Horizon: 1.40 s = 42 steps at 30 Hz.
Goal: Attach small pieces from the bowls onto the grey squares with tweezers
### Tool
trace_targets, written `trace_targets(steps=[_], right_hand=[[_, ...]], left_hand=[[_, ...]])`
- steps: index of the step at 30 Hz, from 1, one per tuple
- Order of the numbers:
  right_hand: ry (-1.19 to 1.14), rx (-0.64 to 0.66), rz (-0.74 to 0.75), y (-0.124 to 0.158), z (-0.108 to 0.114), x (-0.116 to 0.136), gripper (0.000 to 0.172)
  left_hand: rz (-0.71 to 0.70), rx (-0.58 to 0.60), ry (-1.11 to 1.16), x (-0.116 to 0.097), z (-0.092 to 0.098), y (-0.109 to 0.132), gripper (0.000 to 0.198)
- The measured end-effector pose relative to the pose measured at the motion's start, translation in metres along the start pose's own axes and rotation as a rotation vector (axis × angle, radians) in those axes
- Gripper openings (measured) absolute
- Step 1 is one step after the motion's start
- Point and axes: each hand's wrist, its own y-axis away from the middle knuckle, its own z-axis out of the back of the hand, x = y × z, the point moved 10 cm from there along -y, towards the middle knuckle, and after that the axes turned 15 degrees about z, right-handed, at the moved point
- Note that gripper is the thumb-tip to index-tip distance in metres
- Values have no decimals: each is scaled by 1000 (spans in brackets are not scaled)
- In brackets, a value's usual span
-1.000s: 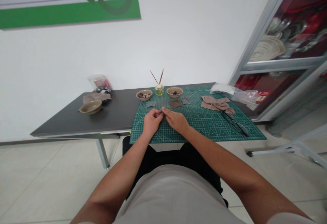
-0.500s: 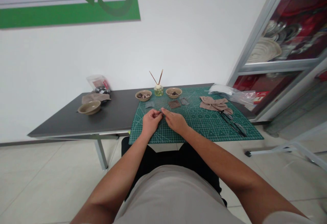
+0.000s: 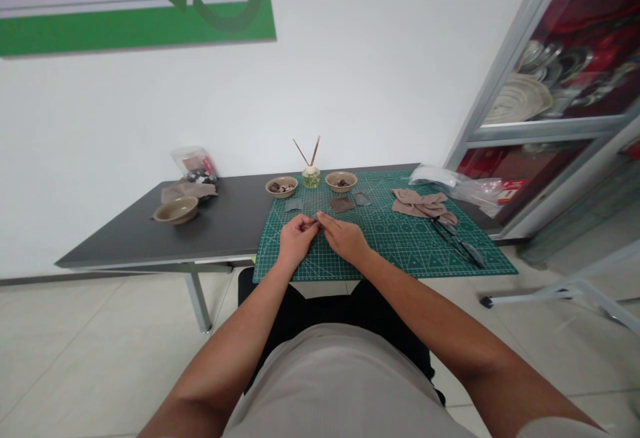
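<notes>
My left hand and my right hand meet over the front part of the green cutting mat. Both are closed, with fingertips pinched together around something small and dark that the fingers mostly hide. Just beyond them lie a grey square sheet, a brown square sheet and a clear greyish piece. Behind those stand a left bowl and a right bowl, each with small dark and light pieces inside, and a glass jar with two thin sticks between them.
A crumpled brown cloth and black-framed glasses lie on the mat's right side, near a plastic bag. On the dark table at left are another bowl, a cloth and a clear container. A white wall rises behind.
Both hands stay together in nearly the same place, with only a slight shift of the fingers. The objects on the mat have not moved.
</notes>
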Motion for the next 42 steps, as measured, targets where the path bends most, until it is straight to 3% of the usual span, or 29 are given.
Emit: trace_targets(steps=[7,14,23,29,34,42], right_hand=[[28,33,-43,0,-1,-4,45],[46,3,99,-1,0,9,44],[72,43,-73,1,-2,-7,45],[80,59,39,0,-9,2,45],[96,40,-31,3,-10,-6,45],[68,26,-6,2,-7,-2,45]], left_hand=[[-7,-19,-35,-2,0,1,16],[-35,-62,-113,-13,4,6,13],[3,3,-24,-5,-1,2,14],[-48,-53,-146,-15,0,4,15],[-40,-40,-136,-13,0,5,12],[-117,-103,-152,-15,4,10,12]])
